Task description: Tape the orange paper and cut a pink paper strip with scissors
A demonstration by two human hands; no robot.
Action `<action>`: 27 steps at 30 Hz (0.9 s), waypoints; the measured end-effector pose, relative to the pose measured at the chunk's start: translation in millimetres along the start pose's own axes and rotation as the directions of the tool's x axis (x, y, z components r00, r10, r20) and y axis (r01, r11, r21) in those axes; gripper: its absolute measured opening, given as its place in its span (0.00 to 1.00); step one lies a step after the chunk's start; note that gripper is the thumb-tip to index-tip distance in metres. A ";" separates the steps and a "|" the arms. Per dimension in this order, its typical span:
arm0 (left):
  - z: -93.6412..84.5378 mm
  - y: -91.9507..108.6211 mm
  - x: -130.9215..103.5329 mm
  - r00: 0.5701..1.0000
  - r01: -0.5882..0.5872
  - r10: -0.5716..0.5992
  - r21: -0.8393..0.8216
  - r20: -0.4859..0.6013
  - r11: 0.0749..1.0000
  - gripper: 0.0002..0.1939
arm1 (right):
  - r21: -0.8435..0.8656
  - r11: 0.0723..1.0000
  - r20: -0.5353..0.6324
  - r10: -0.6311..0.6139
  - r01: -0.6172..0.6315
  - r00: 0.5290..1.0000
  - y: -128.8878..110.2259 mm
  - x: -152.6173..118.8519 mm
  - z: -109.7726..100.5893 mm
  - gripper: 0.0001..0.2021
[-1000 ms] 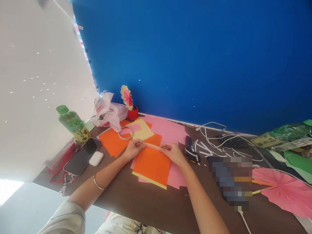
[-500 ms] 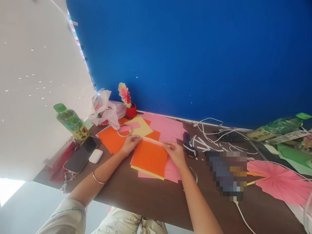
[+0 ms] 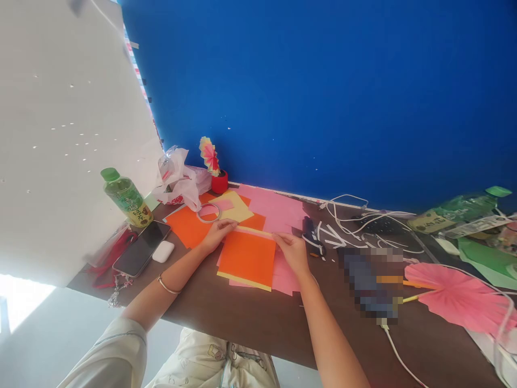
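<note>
Head view: both hands rest on the far edge of an orange paper sheet (image 3: 247, 257) that lies flat on the brown table (image 3: 250, 323), stacked over a yellow sheet (image 3: 242, 281) and pink sheets (image 3: 285, 275). The left hand (image 3: 218, 233) sits at the sheet's far left corner with its fingers (image 3: 229, 225) stretched nearly flat and pressed on the folded strip along that edge. The right hand (image 3: 294, 250) is at the far right corner, its fingers (image 3: 279, 238) curled and closed on the same narrow fold; it looks like a pinch, though the hand is too small here to be sure how the thumb lies. The fold runs straight between the two sets of fingertips.

Just beyond the left fingers lies a clear tape ring (image 3: 208, 212) on more orange and yellow paper. Farther out stand a small red pot (image 3: 219, 183) with a paper fan flower, and a crumpled plastic bag (image 3: 177, 180). Left of the left hand are a white earbud case (image 3: 163, 251), a smartphone (image 3: 141, 249) and a green drink bottle (image 3: 127, 198). Just right of the right fingers lies a dark tool (image 3: 312, 236) among white cables (image 3: 355, 226), and well apart to the right a pink pleated paper fan (image 3: 460, 296).
</note>
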State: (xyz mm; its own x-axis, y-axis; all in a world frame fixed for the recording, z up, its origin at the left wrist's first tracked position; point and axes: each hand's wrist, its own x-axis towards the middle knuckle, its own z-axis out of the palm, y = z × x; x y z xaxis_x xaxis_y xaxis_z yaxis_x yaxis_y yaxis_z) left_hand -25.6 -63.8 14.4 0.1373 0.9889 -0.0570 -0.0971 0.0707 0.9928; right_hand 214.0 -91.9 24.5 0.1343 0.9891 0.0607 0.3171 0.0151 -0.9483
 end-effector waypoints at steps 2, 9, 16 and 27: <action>0.4 -2.3 0.4 0.997 -0.044 0.042 0.037 0.066 0.998 0.16 | -0.006 1.000 0.026 -0.010 0.010 1.000 -1.6 -0.2 0.4 0.19; 2.2 -0.7 -4.1 0.976 -0.132 0.098 0.171 0.193 0.976 0.13 | 0.016 0.998 0.036 -0.067 0.066 0.997 0.3 2.3 1.8 0.20; 6.0 4.8 -10.3 0.960 -0.145 0.067 0.279 0.271 0.949 0.13 | 0.018 0.996 0.052 -0.084 0.083 0.995 -0.6 -0.3 3.1 0.18; -18.8 0.0 5.3 0.866 -0.130 0.239 0.265 -0.439 0.956 0.10 | 0.060 0.997 -0.517 -0.010 0.048 0.856 14.7 12.5 -50.9 0.19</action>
State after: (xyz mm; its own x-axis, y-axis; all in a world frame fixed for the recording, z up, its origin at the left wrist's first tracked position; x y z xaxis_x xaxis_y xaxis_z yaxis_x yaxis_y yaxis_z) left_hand -43.4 -56.0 12.1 -0.3367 0.9309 0.1416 0.1504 -0.0952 0.9840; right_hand 268.1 -86.7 27.2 0.5968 0.7708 0.2229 0.2667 0.0714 -0.9611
